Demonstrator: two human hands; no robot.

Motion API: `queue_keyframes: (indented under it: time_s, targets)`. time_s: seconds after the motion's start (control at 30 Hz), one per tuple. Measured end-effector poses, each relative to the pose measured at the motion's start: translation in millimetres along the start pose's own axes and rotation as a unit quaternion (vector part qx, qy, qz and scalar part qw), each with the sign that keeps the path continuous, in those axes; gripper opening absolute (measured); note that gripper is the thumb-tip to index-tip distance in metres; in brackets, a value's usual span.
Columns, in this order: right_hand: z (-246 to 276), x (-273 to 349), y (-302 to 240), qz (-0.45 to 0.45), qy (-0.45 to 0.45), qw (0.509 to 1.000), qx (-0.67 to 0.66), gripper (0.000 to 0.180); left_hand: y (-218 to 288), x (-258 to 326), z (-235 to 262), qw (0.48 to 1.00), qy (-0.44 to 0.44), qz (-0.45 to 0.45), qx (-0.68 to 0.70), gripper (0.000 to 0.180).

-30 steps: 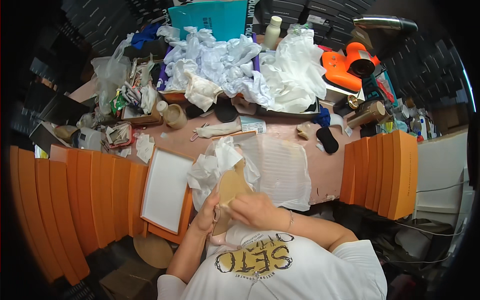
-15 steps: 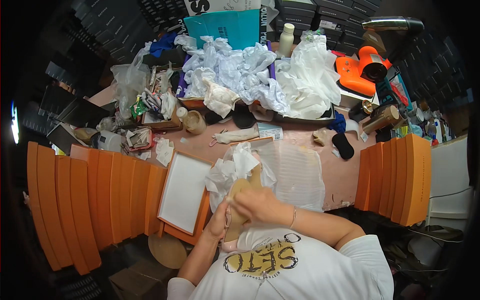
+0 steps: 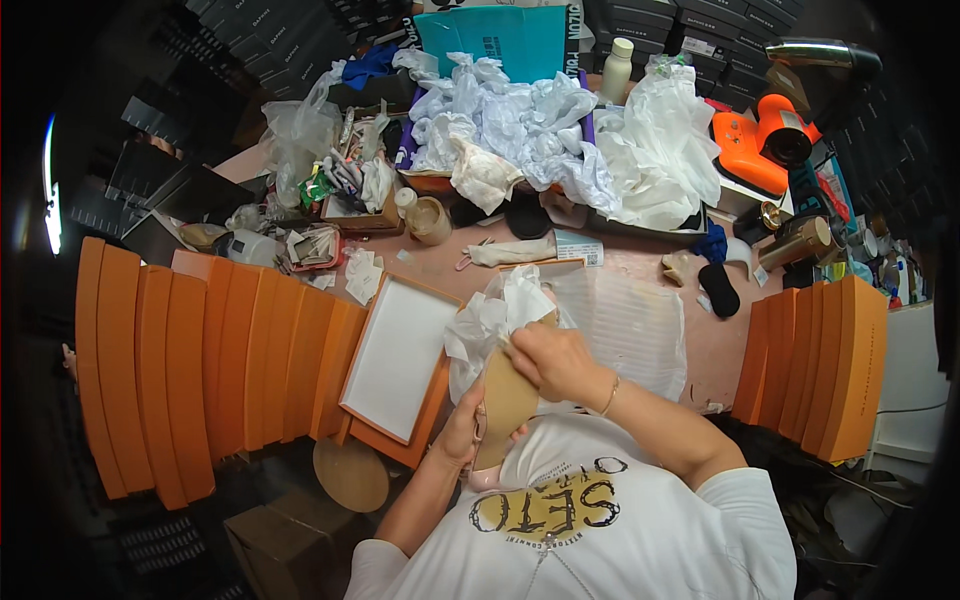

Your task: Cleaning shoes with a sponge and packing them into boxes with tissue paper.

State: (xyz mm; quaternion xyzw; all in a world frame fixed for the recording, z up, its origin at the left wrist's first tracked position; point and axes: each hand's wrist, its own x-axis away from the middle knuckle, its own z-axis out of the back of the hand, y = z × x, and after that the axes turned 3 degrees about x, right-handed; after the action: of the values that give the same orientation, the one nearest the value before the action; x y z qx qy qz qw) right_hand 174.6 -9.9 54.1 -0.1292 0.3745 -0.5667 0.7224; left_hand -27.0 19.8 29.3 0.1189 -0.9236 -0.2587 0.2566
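The person's left hand [image 3: 462, 428] gripped the lower end of a tan shoe [image 3: 505, 398], fingers wrapped around its narrow part, the sole turned up toward the camera. The right hand [image 3: 553, 362] lay over the shoe's upper end, its fingers closed on crumpled white tissue paper [image 3: 492, 318] that was pressed against the shoe's front. The shoe was held just above the near edge of the worktop [image 3: 640, 262], directly in front of the person's chest and between the two hands. Just left of the shoe stood an open orange box [image 3: 395, 362] with a white lining, tilted on a second orange piece beneath it. A sheet of translucent white wrapping [image 3: 625, 325] lay flat on the worktop to the right of the hands. Rows of orange boxes stood on edge at both sides: a long row on the left [image 3: 200, 370] and a shorter stack on the right [image 3: 820, 360]. Farther back, a heap of crumpled white paper [image 3: 530, 130] filled the far side of the worktop, with a white bottle [image 3: 617, 70] behind it and an orange tool [image 3: 760, 145] to its right. A dark shoe insert [image 3: 718, 288] lay near the right stack.
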Motion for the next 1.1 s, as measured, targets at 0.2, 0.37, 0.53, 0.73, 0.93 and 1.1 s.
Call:
queue_keyframes:
  time_s: [0.2, 0.37, 0.53, 0.73, 0.93, 1.1]
  targets:
    - [9.7, 28.0, -14.5, 0.036, -0.029, 0.999, -0.009, 0.015, -1.7, 3.6, -3.6, 0.998, 0.035, -0.048, 0.029, 0.059]
    - [20.0, 44.4, -36.1, 0.126, -0.079, 0.989, 0.012, 0.016, -6.6, 3.7, -29.0, 0.967, 0.235, -0.070, 0.072, 0.059]
    - [5.8, 12.1, -15.8, 0.035, 0.035, 0.999, -0.023, 0.016, -4.5, 15.0, -12.0, 0.997, 0.000, -0.046, 0.056, 0.064]
    - [1.5, -29.1, -6.9, -0.009, 0.005, 1.000, 0.028, 0.013, -11.3, 16.2, -8.7, 0.997, 0.026, -0.062, 0.023, 0.079]
    - [-6.0, -8.4, -41.3, 0.076, -0.044, 0.996, -0.003, 0.010, -9.1, 22.0, -13.6, 0.997, -0.002, -0.074, 0.028, 0.090]
    - [-0.1, 15.7, -60.4, 0.174, -0.090, 0.981, -0.010, 0.013, -12.7, 17.2, -27.3, 0.974, 0.171, -0.150, -0.005, 0.088]
